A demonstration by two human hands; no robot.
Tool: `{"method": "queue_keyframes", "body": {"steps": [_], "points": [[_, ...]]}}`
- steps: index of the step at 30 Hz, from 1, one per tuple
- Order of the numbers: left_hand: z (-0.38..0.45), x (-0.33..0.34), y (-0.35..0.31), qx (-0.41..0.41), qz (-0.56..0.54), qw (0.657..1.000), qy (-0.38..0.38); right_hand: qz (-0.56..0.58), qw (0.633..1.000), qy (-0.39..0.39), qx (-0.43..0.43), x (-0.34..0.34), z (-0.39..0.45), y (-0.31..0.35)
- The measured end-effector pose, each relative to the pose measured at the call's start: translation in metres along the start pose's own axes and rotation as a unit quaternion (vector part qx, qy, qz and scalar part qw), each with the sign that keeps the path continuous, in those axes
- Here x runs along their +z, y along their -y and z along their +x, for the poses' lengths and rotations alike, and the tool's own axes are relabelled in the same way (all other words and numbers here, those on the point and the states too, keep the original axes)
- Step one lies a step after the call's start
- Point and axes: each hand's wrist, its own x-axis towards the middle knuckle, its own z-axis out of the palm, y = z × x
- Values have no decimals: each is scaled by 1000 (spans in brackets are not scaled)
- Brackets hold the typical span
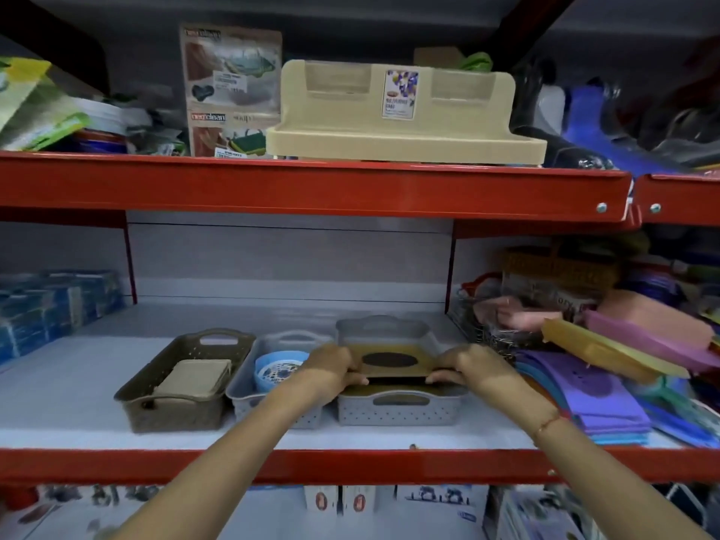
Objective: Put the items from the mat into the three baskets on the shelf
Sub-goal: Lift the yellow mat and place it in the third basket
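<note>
- Mustard-yellow flat card (393, 362) with a dark oval in its middle, held level over the right-hand grey basket (397, 411), partly inside its rim.
- Left hand (331, 370) gripping the card's left edge, fingers curled under it.
- Right hand (467, 368) gripping the card's right edge the same way; thin red thread bracelet (545, 424) on that wrist.
- More yellow visible in the basket just below the card; cannot tell what it is.
- Immediately left of that basket, touching it: a second grey basket (249, 391) with a round light-blue strainer (278, 370) inside.
- Further left again: a brown basket (175, 413) holding a stack of beige flat pieces (195, 378).
- All three baskets in a row on a white shelf board (58, 395) with a red front edge.
- Right of the grey basket: a fanned pile of purple, blue, pink and orange flat plastic pieces (607, 387), and a wire basket (491, 329) behind it.
- Far left of the baskets: blue wrapped packs (50, 305).
- Above, on the upper red shelf (311, 189): a beige plastic stand (401, 115) with a label, and printed cardboard packs (232, 91) to its left.
</note>
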Motion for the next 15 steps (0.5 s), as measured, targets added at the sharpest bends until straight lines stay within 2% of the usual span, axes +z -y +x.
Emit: {"method": "queue_keyframes", "body": {"steps": [2,9,13,15], "points": [[7,3,1,3,43,999,-5,-63,998,14,-26,-1,7,3],[20,5,-10,35,216,976,-23,-46,997,19,-54,2,23,14],[24,9,-11,32,257,966,-21,-39,998,22,-45,2,29,17],[24,10,-9,31,238,971,-16,-42,998,20,-39,3,30,19]]}}
